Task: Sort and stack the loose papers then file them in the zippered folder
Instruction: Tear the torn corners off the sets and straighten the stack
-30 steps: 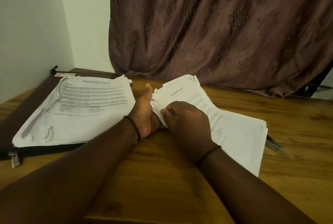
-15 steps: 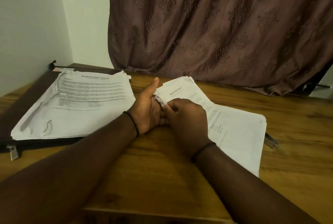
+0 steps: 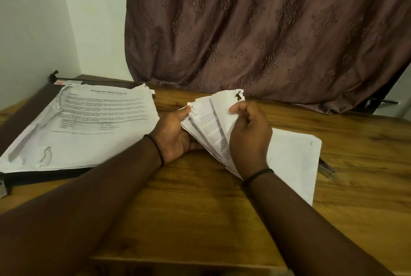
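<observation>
Left hand (image 3: pixel 175 135): gripped the near-left edge of the loose papers (image 3: pixel 206 129), thumb on top.
Right hand (image 3: pixel 250 135): pinched the top sheet's torn corner, held up off the rest.
Loose papers: fanned out between both hands, on the table (image 3: pixel 200 209), right of centre.
Other stack (image 3: pixel 89 124): lay on the open zippered folder (image 3: pixel 29 109), far left.

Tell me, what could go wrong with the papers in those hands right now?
1. The top sheet pinched by the right hand has a ragged, torn corner; pulling on it could rip it further.
2. The fanned bundle is gripped along one edge by the left hand; sheets might slide out and mix with the flat papers lying beneath.
</observation>
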Available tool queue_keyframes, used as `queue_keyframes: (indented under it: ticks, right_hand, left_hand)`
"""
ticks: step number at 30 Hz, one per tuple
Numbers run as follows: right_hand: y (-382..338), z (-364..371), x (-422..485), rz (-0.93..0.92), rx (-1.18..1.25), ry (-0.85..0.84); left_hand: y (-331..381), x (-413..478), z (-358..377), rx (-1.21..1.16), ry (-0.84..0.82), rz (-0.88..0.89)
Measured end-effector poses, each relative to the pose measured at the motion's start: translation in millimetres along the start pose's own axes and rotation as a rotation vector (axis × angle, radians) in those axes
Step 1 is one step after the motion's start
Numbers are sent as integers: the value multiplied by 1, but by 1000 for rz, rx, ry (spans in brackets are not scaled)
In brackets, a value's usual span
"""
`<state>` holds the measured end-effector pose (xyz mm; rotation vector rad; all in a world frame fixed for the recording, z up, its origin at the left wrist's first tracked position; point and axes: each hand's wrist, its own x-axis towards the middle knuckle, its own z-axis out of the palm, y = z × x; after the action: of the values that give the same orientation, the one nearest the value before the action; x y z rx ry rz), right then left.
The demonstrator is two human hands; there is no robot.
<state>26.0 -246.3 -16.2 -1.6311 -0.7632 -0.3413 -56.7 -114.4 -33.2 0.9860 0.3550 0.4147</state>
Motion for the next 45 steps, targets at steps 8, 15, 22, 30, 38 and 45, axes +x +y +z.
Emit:
queue_keyframes:
  ticks: [8, 15, 22, 30, 38, 45]
  right_hand:
    - [2, 6, -7, -243, -191, -207]
    - [9, 13, -8, -461, -438, -345]
    - [-4, 4, -4, -87, -171, -193]
    - [-1, -5, 3, -84, -142, 37]
    - [-2, 5, -8, -276, -431, -422]
    - [-5, 6, -7, -384, -446, -243]
  left_hand:
    - [1, 0, 0, -32, 3, 2]
    - [-1, -1, 0, -65, -17, 11]
    - [1, -2, 2, -44, -11, 12]
    - [2, -5, 4, -46, 0, 2]
    - [2, -5, 5, -82, 36, 6]
    - [3, -8, 8, -58, 57, 8]
